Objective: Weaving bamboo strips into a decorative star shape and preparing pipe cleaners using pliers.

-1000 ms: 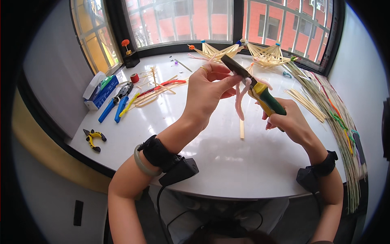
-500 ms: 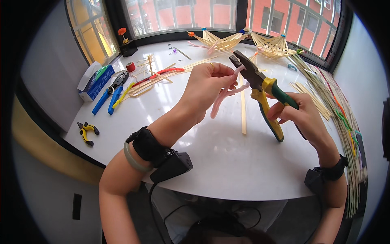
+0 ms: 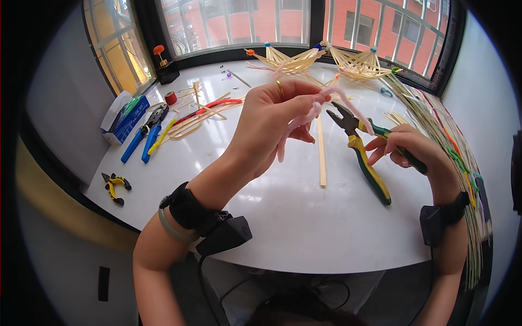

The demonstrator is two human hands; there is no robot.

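Pliers (image 3: 363, 152) right of strip (image 3: 321, 152) — on table (image 3: 283, 228)

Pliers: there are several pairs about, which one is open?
The green-and-yellow pliers in the right hand, handles spread; the blue pair and small yellow pair lie untouched on the table.

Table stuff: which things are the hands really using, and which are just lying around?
In use:
- pink pipe cleaner, pinched in the left hand
- green and yellow pliers, held in the right hand

Lying about:
- loose bamboo strip
- blue-handled tools
- small yellow cutters
- red spool
- tissue box
- bundle of thin sticks
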